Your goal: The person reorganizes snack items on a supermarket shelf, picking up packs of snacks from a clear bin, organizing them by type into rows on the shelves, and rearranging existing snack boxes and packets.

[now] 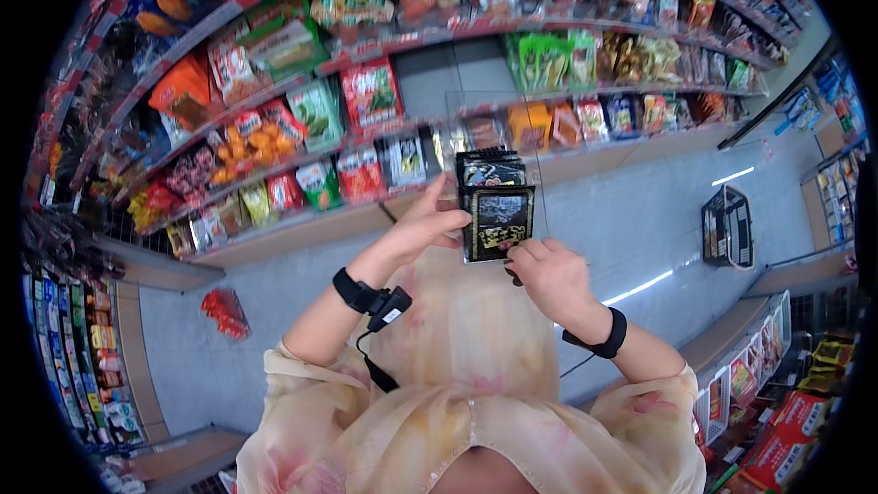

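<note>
A stack of black packets (499,223) with gold print stands in a row in what looks like a clear plastic box (537,182), in front of the shelf edge. My left hand (422,223) is at the left side of the stack, its thumb against the side and its index finger raised apart. Whether it grips the box or only touches it cannot be told. My right hand (552,278) has its fingers curled at the lower right corner of the front packet and pinches there. The fingertips are partly hidden.
Shelves (425,116) of bagged snacks curve across the front. A black shopping basket (727,230) stands on the grey floor (638,219) to the right, and a red packet (224,314) lies on the left. Racks with white baskets (717,401) are at lower right.
</note>
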